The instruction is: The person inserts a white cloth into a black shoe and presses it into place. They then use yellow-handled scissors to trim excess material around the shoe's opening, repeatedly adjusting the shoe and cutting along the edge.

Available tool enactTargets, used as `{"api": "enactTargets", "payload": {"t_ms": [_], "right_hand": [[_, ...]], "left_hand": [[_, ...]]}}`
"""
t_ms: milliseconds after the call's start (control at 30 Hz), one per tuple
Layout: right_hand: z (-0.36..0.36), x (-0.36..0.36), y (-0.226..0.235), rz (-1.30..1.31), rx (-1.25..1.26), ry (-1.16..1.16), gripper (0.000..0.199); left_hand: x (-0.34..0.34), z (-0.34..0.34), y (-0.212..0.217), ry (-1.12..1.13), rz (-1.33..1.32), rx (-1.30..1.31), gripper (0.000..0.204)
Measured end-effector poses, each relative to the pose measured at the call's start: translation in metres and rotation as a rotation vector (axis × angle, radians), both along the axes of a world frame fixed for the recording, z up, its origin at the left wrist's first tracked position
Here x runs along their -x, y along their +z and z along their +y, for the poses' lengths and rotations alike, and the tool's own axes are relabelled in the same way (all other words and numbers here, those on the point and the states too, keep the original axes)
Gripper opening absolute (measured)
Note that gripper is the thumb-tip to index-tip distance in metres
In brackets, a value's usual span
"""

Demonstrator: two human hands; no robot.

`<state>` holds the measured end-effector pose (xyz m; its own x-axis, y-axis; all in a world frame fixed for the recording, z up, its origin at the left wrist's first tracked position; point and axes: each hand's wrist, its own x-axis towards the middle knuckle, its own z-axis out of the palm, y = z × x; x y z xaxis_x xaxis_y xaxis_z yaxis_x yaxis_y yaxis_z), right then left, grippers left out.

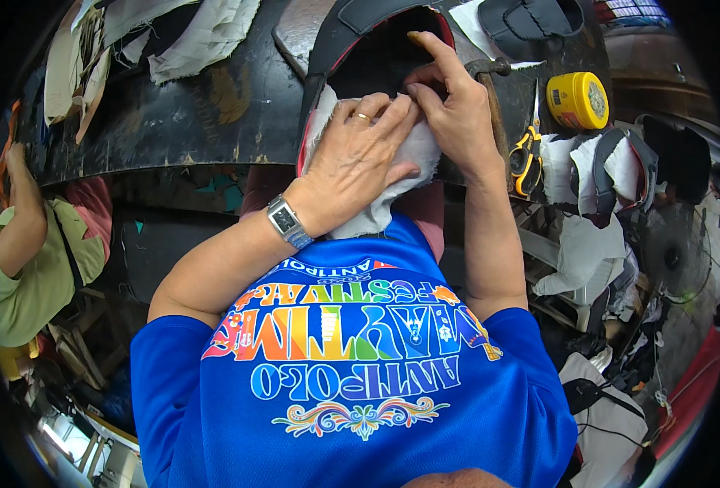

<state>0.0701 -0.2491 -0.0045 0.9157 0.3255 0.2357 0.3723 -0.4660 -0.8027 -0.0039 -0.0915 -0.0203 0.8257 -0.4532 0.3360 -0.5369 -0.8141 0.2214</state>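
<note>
A black shoe upper (pixel 327 61) with red edging lies across the near edge of the dark worktable. White cloth (pixel 421 146) covers its near part and hangs toward my lap. My left hand (pixel 360 142), with a ring and a wristwatch, lies flat on this cloth, fingers stretched out. At the cloth's far edge, next to the left fingertips, is my right hand (pixel 457 98). Its thumb and a curled finger come together there, and whatever is between them is hidden. The right index finger points away over the dark hollow of the upper, its tip stained yellowish.
Right of my right hand lie a hammer (pixel 494 69), yellow-black scissors (pixel 526 159) and a yellow tub (pixel 578 100). More black uppers with white cloth (pixel 612 171) sit beyond them. Cloth strips (pixel 205 41) cover the far left of the worktable (pixel 213 122). Another person (pixel 30 244) is at left.
</note>
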Motion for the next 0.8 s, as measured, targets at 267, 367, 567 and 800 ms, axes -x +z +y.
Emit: {"api": "enactTargets", "payload": {"t_ms": [267, 367, 567, 800], "right_hand": [[0.008, 0.0, -0.006, -0.045, -0.029, -0.071, 0.048], [0.006, -0.001, -0.005, -0.031, -0.048, -0.062, 0.048], [0.006, -0.002, -0.005, -0.035, -0.066, -0.06, 0.045], [0.007, 0.003, -0.013, -0.093, -0.062, -0.099, 0.044]], "left_hand": [[0.006, -0.003, -0.003, 0.018, 0.043, -0.019, 0.07], [0.006, -0.003, -0.003, 0.018, 0.022, -0.028, 0.071], [0.005, -0.003, -0.002, 0.012, -0.012, -0.018, 0.069], [0.0, -0.004, 0.004, -0.014, 0.052, -0.037, 0.067]]}}
